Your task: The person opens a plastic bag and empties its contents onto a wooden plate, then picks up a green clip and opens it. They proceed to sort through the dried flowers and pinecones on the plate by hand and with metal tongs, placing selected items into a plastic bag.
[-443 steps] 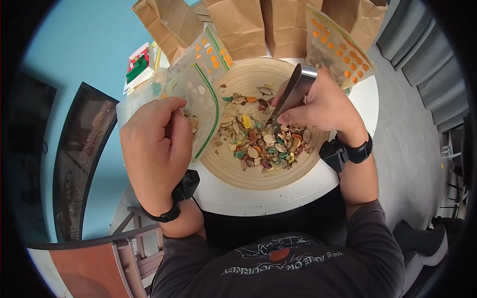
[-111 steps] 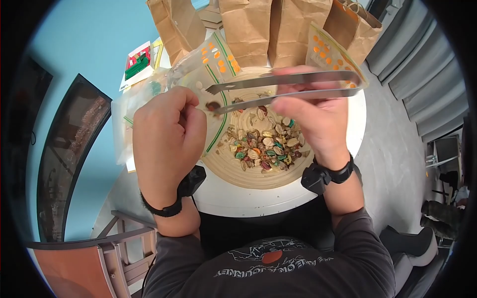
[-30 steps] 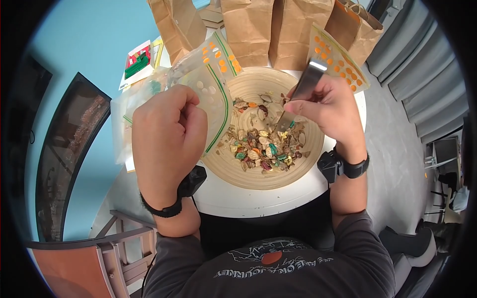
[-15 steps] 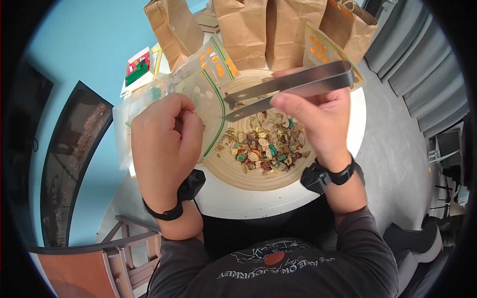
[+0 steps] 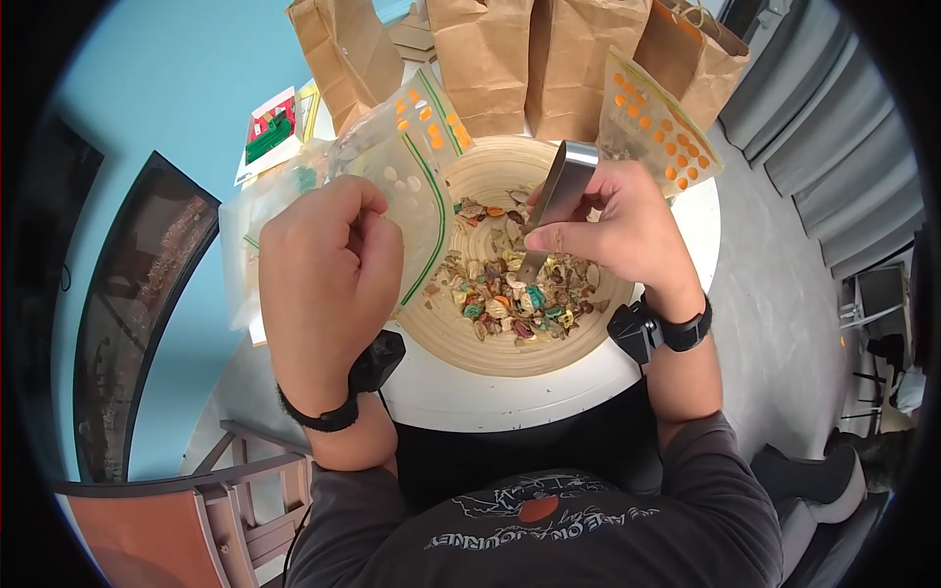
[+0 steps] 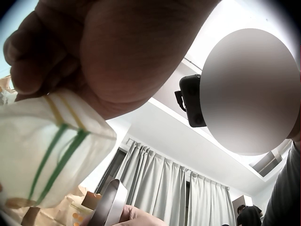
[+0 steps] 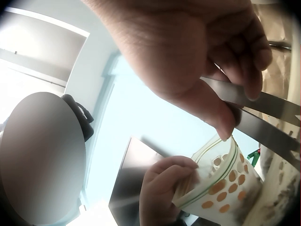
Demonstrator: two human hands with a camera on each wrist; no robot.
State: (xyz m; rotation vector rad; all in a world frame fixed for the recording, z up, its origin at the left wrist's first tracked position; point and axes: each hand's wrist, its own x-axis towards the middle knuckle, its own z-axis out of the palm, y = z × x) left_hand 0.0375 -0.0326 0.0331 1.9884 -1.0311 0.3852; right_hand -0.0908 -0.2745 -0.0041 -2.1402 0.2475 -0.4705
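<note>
My right hand (image 5: 627, 220) holds metal tongs (image 5: 570, 186) between thumb and fingers, their tips pointing down into a heap of potpourri (image 5: 510, 304). The dried pieces are tan, green, yellow, orange and dark red, and lie on a round bamboo tray (image 5: 456, 353). To the left, my left hand (image 5: 333, 284) pinches the rim of a clear zip bag (image 5: 421, 220) with a green seal line. The right wrist view shows this bag (image 7: 225, 193) held with its mouth open, orange dots printed on its side. The tong tips are hidden among the potpourri.
Several brown paper bags (image 5: 480, 69) stand along the back. A second zip bag with orange dots (image 5: 657, 122) stands at the tray's right rear. Red and green items (image 5: 270, 135) lie at the back left. The white round table (image 5: 490, 402) shows around the tray.
Earlier the tongs brought a brown piece to the bag's mouth. Half a second ago they lay level beside the bag; now they point down into the potpourri. The left hand stays at the bag.
</note>
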